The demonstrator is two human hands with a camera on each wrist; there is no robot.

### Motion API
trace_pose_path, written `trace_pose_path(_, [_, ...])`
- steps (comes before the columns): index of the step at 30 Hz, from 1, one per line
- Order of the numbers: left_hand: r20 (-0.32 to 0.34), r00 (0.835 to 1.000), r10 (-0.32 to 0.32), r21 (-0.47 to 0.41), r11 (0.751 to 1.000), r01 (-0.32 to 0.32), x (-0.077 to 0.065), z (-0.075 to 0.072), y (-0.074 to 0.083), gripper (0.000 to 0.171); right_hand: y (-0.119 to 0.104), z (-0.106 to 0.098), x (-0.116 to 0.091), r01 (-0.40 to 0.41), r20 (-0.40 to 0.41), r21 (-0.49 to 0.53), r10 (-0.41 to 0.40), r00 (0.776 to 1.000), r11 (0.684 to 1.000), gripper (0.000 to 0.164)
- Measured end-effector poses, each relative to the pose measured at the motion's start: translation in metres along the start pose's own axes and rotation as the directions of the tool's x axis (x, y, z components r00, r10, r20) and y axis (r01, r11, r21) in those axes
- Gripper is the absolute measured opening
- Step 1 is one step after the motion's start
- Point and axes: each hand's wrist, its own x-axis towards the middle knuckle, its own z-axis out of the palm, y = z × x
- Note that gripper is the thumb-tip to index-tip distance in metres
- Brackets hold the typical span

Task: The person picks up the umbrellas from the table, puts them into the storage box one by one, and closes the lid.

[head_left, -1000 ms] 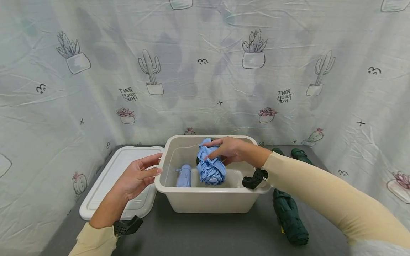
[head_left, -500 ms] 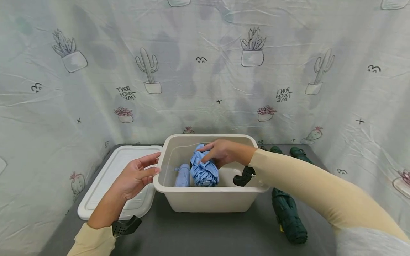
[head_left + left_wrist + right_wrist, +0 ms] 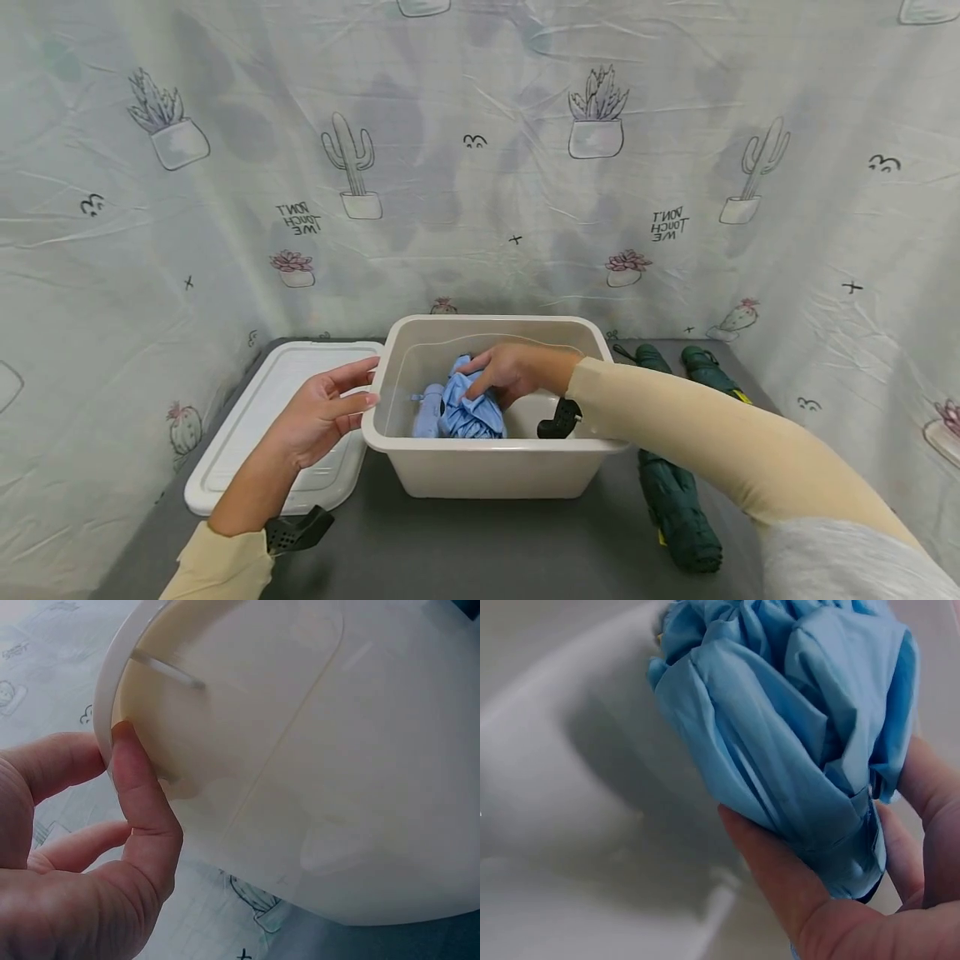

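My right hand (image 3: 517, 372) holds a light blue folded umbrella (image 3: 474, 408) inside the beige plastic bin (image 3: 487, 471). In the right wrist view, the thumb and fingers are around one end of the umbrella (image 3: 772, 727), whose canopy is loosely bunched. Just left of it in the bin, a slim periwinkle cylinder (image 3: 427, 410) with a small strap stands close alongside, partly covered by the umbrella. My left hand (image 3: 322, 417) grips the bin's left rim. The left wrist view has its thumb on the inside of the bin (image 3: 300, 787) and fingers outside.
A white lid (image 3: 277, 383) lies on the grey table (image 3: 465, 550) left of the bin. To the right lie dark green folded umbrellas (image 3: 678, 508), partly behind the right sleeve. A cactus-print curtain (image 3: 465, 192) hangs close behind the bin.
My right hand has moved left and lower into the bin with the blue umbrella, bringing it up beside the periwinkle cylinder. The left hand has stayed on the rim.
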Motion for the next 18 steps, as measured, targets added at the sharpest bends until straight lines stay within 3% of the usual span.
trace_pose_path(9, [0.001, 1.000, 0.002, -0.002, 1.000, -0.002, 0.001, 0.000, -0.002, 0.062, 0.012, 0.004, 0.011, -0.011, 0.015, -0.112, 0.013, 1.000, 0.994, 0.059])
trace_pose_path(18, [-0.015, 1.000, -0.007, 0.017, 1.000, 0.007, 0.000, 0.002, -0.001, 0.063, 0.010, 0.001, 0.009, 0.006, 0.064, -0.100, 0.000, 0.998, 0.995, 0.056])
